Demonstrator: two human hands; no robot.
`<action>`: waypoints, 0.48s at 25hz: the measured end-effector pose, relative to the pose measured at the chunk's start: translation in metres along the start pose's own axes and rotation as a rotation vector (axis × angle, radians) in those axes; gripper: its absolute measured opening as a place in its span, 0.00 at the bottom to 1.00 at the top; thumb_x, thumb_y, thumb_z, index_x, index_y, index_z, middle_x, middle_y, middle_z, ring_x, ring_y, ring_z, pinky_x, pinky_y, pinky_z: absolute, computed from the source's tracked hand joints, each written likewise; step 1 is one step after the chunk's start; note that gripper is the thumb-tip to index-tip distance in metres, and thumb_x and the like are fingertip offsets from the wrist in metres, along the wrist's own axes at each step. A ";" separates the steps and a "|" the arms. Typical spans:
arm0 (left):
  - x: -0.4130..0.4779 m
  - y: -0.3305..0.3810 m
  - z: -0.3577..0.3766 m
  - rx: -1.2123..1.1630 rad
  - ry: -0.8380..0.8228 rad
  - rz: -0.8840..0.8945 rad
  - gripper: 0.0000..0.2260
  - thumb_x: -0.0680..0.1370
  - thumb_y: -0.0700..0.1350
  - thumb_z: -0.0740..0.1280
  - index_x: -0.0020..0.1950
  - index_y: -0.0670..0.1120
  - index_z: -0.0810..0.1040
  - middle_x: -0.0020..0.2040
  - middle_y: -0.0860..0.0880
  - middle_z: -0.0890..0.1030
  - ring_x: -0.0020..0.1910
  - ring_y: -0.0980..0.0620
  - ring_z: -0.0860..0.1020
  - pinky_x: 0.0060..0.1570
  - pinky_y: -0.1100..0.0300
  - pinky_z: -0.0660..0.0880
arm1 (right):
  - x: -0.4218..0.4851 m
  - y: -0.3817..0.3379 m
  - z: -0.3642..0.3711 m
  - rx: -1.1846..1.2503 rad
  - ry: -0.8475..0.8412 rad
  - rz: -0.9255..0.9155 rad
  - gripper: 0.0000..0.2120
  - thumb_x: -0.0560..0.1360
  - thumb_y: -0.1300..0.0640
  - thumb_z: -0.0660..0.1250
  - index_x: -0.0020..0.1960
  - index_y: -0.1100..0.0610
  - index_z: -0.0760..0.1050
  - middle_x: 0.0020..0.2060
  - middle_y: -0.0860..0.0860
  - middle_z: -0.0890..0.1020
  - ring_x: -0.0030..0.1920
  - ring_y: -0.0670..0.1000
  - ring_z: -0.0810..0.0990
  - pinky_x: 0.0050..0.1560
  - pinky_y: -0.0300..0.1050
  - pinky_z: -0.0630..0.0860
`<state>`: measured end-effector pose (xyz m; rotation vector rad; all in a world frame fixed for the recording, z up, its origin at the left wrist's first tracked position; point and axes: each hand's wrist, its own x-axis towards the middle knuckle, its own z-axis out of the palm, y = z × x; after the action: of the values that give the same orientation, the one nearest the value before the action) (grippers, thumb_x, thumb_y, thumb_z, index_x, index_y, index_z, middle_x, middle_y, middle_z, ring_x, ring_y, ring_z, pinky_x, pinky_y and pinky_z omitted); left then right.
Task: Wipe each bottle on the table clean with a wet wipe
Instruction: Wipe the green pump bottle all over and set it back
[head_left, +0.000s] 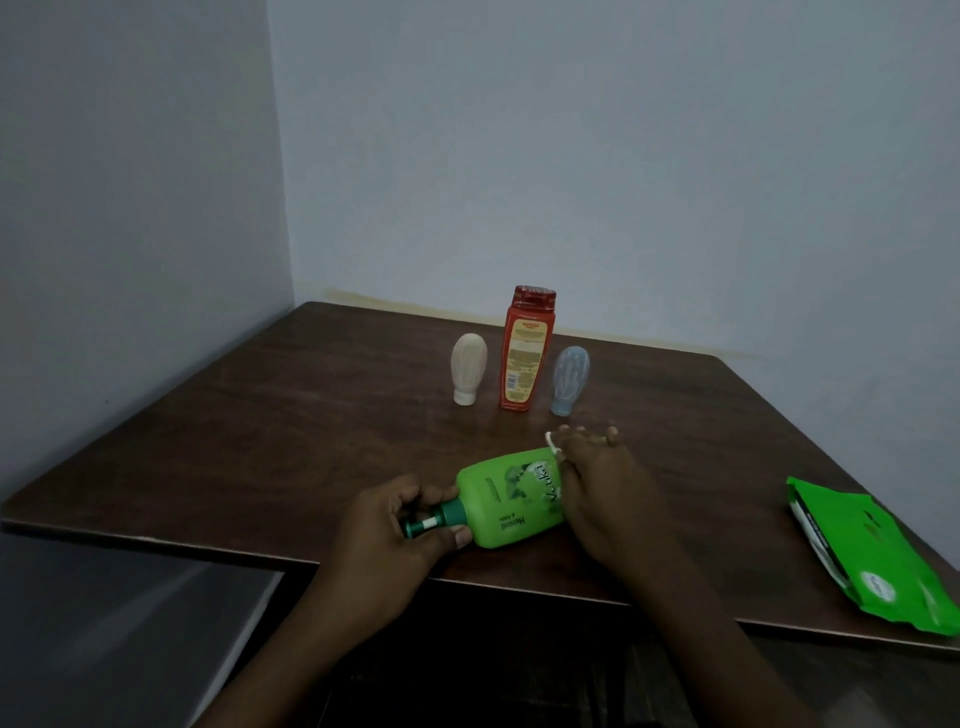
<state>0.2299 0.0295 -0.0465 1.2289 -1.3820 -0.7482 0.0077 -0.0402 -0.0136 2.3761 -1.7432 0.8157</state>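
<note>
A green bottle (506, 501) lies on its side near the front of the brown table (260, 441), its dark green cap pointing left. My left hand (387, 525) grips the cap and neck. My right hand (602, 488) lies over the bottle's base end, holding a white wet wipe (553, 446) against it; only a small corner of the wipe shows. Further back stand a red bottle (524, 351), a small peach bottle (467, 368) on its cap to its left, and a small blue bottle (569, 380) on its cap to its right.
A green wet-wipe pack (878, 558) lies flat at the table's right front corner. The table sits in a room corner, with walls to the left and behind. The floor shows below the front left edge.
</note>
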 end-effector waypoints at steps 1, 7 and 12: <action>0.001 -0.001 0.000 0.004 0.006 0.003 0.11 0.67 0.34 0.82 0.45 0.44 0.86 0.46 0.57 0.88 0.44 0.62 0.85 0.42 0.71 0.77 | 0.002 0.000 -0.001 -0.028 0.023 0.036 0.15 0.80 0.56 0.57 0.63 0.52 0.78 0.61 0.51 0.82 0.62 0.52 0.79 0.73 0.48 0.63; 0.002 -0.001 -0.007 -0.008 0.001 -0.001 0.12 0.66 0.33 0.82 0.45 0.45 0.87 0.43 0.52 0.89 0.41 0.60 0.85 0.41 0.66 0.79 | -0.007 -0.058 0.004 0.075 -0.079 -0.260 0.21 0.78 0.57 0.54 0.69 0.58 0.73 0.67 0.54 0.77 0.70 0.52 0.72 0.78 0.47 0.54; 0.002 0.002 -0.017 -0.023 0.020 0.011 0.11 0.66 0.29 0.79 0.42 0.42 0.86 0.41 0.51 0.89 0.40 0.58 0.86 0.40 0.66 0.80 | -0.025 -0.084 0.024 0.085 -0.037 -0.440 0.25 0.76 0.56 0.55 0.72 0.60 0.69 0.72 0.54 0.72 0.76 0.52 0.64 0.78 0.51 0.54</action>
<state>0.2459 0.0314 -0.0409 1.2065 -1.3593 -0.7404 0.0870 0.0015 -0.0260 2.6938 -1.1388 0.7898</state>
